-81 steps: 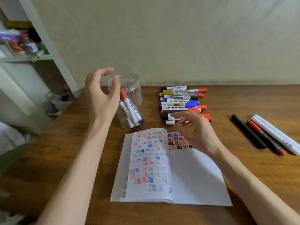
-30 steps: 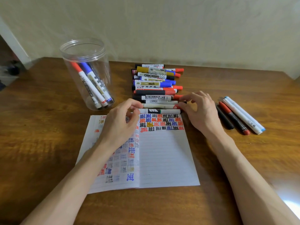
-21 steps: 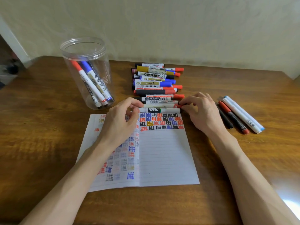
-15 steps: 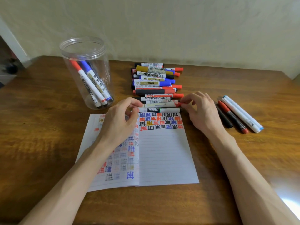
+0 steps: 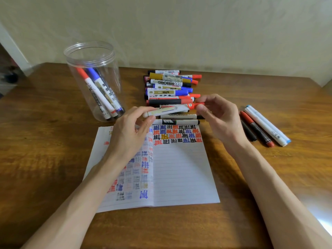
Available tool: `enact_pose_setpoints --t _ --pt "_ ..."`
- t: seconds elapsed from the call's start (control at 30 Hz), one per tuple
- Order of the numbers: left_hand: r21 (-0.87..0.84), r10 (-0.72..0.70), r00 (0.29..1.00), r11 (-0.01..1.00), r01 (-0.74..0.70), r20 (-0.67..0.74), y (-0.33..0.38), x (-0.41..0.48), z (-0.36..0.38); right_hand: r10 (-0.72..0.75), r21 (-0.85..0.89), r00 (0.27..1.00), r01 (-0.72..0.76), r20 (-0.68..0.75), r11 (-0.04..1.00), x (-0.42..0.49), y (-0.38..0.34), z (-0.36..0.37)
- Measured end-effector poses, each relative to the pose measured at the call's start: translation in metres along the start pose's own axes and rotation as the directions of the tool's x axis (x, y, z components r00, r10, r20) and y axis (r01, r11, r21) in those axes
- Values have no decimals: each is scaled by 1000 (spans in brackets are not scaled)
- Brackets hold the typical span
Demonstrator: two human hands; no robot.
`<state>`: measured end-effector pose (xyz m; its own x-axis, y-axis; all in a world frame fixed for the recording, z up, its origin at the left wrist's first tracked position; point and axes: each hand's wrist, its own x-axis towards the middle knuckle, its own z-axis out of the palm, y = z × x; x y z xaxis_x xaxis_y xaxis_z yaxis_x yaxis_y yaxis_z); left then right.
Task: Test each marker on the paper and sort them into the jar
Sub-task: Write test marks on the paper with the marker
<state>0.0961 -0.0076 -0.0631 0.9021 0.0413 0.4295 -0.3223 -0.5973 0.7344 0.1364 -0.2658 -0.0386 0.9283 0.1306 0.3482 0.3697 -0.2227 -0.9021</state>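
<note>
Noted at centre frame: red-capped marker [image 5: 167, 110], white barrel, held roughly level just above the top edge of the paper [image 5: 181, 169]. Gripped at both ends. Left hand [image 5: 129, 135] pinching the barrel's left end between thumb and fingers. Right hand [image 5: 218, 119] pinching the red cap [image 5: 195, 105] between thumb and forefinger, remaining fingers loosely curled. Hands apart, joined only by the marker. Cap in line with the barrel; cannot tell whether seated or loosened. Directly behind, toward upper centre: pile of markers [image 5: 169, 86], lying side by side, caps red, blue and black, one barrel yellow. Two further markers lying between the pile and the paper's top edge, below the held one. Paper itself an open lined notebook at lower centre: three rows of coloured test marks across the top of the right page, fainter marks on the left page, partly covered by the left forearm. Upper left: clear jar [image 5: 90, 51], upright, lid off, holding a few leaning markers [image 5: 100, 92], one red-capped, one blue-capped. Right of frame, well apart from the pile: loose markers [image 5: 256, 128], black, red and white, lying parallel on the wooden table [image 5: 45, 141].
</note>
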Motion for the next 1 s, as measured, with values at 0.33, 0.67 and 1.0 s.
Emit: enact_pose_setpoints --t 0.33,0.67,1.0 --pt "-120 67 995 991 -57 77 19 -5 1 206 316 953 -129 -222 940 -7 -26 40" --pt "-45 66 994 997 -62 92 19 -8 2 176 317 967 -111 -185 942 -12 -31 75" --pt "-26 55 992 998 -52 113 18 -8 6 217 391 954 -124 -205 912 -10 -27 61"
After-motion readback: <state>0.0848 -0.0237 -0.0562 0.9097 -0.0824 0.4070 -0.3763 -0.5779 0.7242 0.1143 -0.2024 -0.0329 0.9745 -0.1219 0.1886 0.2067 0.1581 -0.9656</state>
